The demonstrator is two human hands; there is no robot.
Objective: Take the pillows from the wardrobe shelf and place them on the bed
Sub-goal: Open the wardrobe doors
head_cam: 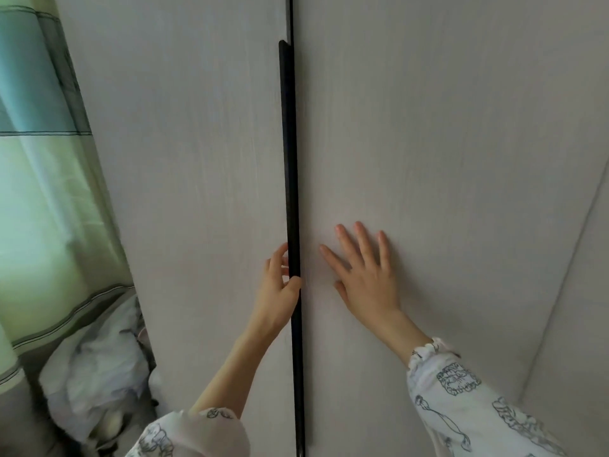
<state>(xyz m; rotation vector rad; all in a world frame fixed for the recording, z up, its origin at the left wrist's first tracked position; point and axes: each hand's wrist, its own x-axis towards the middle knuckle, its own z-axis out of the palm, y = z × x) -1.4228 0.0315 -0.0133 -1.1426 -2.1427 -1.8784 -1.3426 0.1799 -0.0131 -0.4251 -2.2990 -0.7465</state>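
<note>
Left hand [278, 285] grips the handle [290, 159]; right hand [365, 272] lies flat, fingers spread, just beside it — bracing could jam the door [197, 159].

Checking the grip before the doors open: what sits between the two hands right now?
In the head view, the long black handle runs between them. The left hand curls around it; the right hand lies flat on the right wardrobe door.

Pale wood-grain doors [428, 159] fill view, closed; green curtain [43, 176] at left, daylight thru it; white bags [95, 367] on floor below.
</note>
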